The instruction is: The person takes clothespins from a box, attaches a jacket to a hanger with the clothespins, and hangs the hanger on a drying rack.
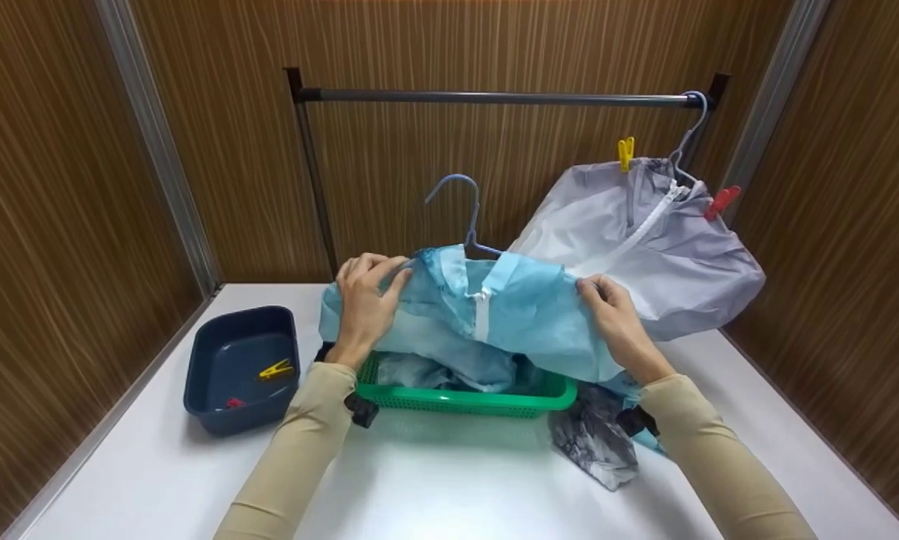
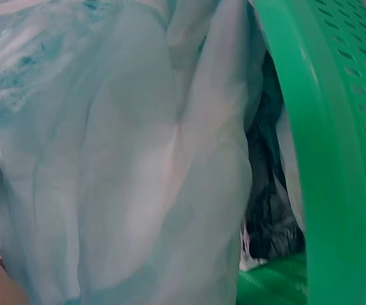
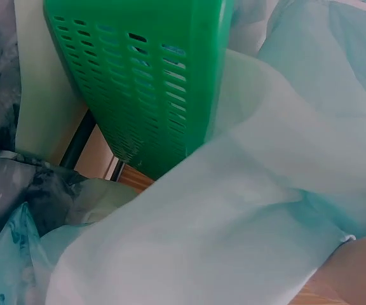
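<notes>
A light blue zip jacket (image 1: pixel 543 322) is draped on a blue-grey hanger (image 1: pixel 473 214), whose hook stands up free above the collar. My left hand (image 1: pixel 367 304) pinches the jacket's left shoulder between thumb and fingers. At the opposite shoulder, my right hand (image 1: pixel 620 319) grips the cloth with thumb and curled fingers. The jacket spreads over a green basket (image 1: pixel 456 401) with other clothes in it. In the left wrist view the pale cloth (image 2: pixel 126 159) fills most of the picture, and only fingertips show. Fabric (image 3: pixel 234 210) also covers much of the right wrist view.
A grey-white jacket (image 1: pixel 666 277) hangs at the rail's (image 1: pixel 494 97) right end, with a yellow clothespin (image 1: pixel 626 154) and a red clothespin (image 1: pixel 723 202) on it. A dark blue bin (image 1: pixel 232 420) with clothespins stands left. Grey patterned cloth (image 1: pixel 595 435) lies right of the basket.
</notes>
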`<state>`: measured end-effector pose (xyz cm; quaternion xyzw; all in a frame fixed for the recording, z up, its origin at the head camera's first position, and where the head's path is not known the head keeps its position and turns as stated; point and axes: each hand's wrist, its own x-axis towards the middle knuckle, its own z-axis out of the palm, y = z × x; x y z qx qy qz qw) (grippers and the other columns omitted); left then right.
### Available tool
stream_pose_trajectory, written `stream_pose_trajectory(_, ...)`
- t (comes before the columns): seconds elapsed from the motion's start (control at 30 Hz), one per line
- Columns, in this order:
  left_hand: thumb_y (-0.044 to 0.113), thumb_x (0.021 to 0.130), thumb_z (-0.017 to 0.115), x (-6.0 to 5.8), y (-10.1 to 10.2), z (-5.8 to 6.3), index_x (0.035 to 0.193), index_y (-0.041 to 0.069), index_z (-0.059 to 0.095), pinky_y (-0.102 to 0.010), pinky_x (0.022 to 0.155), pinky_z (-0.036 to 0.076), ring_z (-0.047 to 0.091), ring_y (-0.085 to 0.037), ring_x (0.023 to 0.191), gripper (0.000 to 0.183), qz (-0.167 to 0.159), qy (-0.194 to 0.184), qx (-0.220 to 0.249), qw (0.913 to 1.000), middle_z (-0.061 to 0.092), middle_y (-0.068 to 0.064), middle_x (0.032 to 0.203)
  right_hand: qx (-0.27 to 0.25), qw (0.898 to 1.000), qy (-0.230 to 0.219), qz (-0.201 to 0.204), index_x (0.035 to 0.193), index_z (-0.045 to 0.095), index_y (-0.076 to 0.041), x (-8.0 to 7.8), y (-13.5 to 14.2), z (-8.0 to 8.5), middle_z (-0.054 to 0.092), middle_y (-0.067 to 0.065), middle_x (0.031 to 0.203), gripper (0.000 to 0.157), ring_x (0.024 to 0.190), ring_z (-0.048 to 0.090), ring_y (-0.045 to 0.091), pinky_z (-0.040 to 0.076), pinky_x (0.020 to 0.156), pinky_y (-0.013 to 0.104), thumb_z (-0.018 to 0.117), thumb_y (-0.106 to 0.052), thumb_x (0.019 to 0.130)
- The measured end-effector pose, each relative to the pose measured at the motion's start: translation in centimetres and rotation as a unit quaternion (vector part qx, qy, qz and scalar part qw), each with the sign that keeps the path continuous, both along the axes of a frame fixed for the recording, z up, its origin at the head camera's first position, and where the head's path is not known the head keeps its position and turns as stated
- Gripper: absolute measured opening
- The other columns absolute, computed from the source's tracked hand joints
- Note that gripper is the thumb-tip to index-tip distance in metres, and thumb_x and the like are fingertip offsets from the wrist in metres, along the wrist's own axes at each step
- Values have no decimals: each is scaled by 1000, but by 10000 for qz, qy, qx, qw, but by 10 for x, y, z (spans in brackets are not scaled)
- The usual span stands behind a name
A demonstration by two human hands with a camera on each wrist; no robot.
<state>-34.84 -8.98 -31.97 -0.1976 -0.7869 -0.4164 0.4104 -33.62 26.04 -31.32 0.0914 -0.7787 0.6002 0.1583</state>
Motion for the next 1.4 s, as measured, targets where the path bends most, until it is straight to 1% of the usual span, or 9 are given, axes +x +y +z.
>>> stream_pose_trajectory(0.2, 25, 94, 67, 0, -21, -2, 118, 12, 71, -52, 111, 30, 57, -27, 110, 28, 84, -97, -57, 9999, 64, -9, 113, -212, 9997, -23, -79, 90, 53, -8, -2, 6, 2, 45, -7, 81, 23, 78, 43, 9, 37, 70, 21, 50, -27, 104)
stream_pose_trajectory(0.33, 23, 96, 65, 4, -39, -6, 123, 10, 69, -46, 105, 40, 55, -27, 115, 30, -24, -379, 55, 9993, 61, -11, 120, -275, 9996, 67, -55, 91, 54, -9, -3, 8, 2, 46, -7, 81, 22, 78, 43, 9, 37, 70, 21, 50, -26, 103)
stream_pose_trajectory(0.47, 22, 97, 64, 8, -55, -14, 127, 9, 66, -46, 103, 43, 53, -28, 119, 33, 19, -576, -42, 9983, 59, -13, 125, -156, 9998, 153, -27, 94, 53, -4, -2, 7, 2, 47, -4, 84, 24, 78, 42, 10, 38, 70, 22, 48, -25, 104)
stream_pose_trajectory(0.7, 19, 96, 64, 13, -77, -24, 128, 7, 65, -49, 102, 44, 54, -30, 118, 34, 137, -659, -24, 9977, 59, -15, 125, -26, 9993, 354, -124, 92, 54, -2, -3, 4, 3, 46, -3, 82, 25, 76, 42, 11, 37, 69, 22, 49, -23, 104)
stream_pose_trajectory(0.97, 15, 96, 65, 18, -99, -37, 128, 5, 65, -47, 93, 50, 58, -32, 115, 33, 225, -1014, -47, 9946, 62, -16, 121, -29, 9992, 359, -161, 91, 53, -3, -5, 4, 0, 45, -3, 80, 24, 75, 41, 10, 37, 69, 21, 50, -23, 104)
stream_pose_trajectory(1.03, 15, 96, 64, 20, -106, -42, 128, 5, 64, -47, 93, 51, 59, -31, 115, 33, 261, -1187, -89, 9925, 62, -17, 121, -70, 9992, 370, -166, 89, 53, -3, -6, 5, -1, 44, -3, 79, 23, 74, 41, 10, 36, 68, 21, 51, -21, 103)
stream_pose_trajectory(1.23, 14, 96, 64, 26, -123, -52, 124, 4, 66, -40, 78, 46, 58, -30, 93, 30, 377, -1675, -481, 9840, 66, -18, 113, -35, 9991, 381, -207, 89, 53, -3, -4, 7, -2, 44, -4, 78, 25, 74, 41, 10, 37, 68, 21, 51, -23, 103)
stream_pose_trajectory(1.33, 14, 95, 64, 27, -133, -57, 121, 3, 67, -45, 85, 49, 61, -32, 98, 28, 411, -1914, -698, 9782, 67, -19, 108, -75, 9993, 328, -164, 90, 53, -3, -2, 7, -2, 44, -4, 78, 25, 74, 42, 11, 37, 68, 22, 50, -24, 104)
stream_pose_trajectory(1.4, 15, 96, 62, 28, -141, -60, 123, 2, 66, -51, 91, 49, 61, -35, 104, 29, 409, -2196, -829, 9712, 67, -19, 109, -97, 9995, 261, -124, 91, 53, -3, -2, 7, -3, 44, -4, 79, 25, 74, 41, 11, 37, 68, 22, 49, -25, 104)
